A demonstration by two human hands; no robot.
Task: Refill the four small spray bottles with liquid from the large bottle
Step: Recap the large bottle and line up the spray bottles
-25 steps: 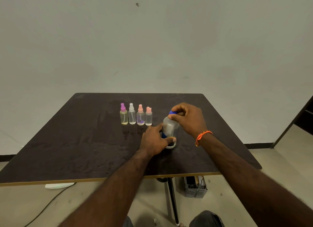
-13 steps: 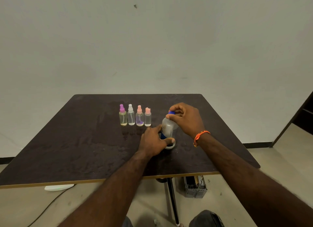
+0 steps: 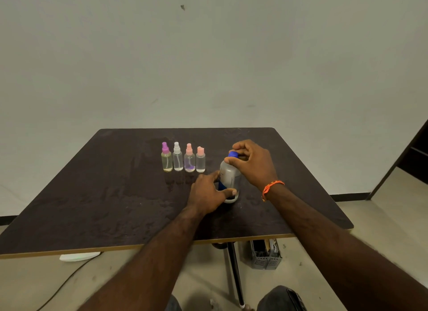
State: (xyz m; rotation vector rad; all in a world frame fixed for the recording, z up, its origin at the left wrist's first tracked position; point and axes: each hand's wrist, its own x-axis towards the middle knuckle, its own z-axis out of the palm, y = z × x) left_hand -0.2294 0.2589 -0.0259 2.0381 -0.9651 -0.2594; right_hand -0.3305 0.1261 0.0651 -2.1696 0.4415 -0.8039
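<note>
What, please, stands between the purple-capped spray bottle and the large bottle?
In the head view, three small spray bottles: white-capped, pink-capped and peach-capped, then bare table.

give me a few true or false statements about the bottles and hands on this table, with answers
1. The right hand pinches the blue cap of the large bottle. True.
2. The left hand rests flat on the table, away from the large bottle. False: it grips the lower part of the large bottle.
3. Four small bottles stand upright in a row to the left of the large bottle. True.
4. The purple-topped bottle is the small bottle nearest the large bottle. False: it is the farthest one; the bottle with the pink flip cap is nearest.
5. The large bottle lies on its side. False: it stands upright on the table.
</note>
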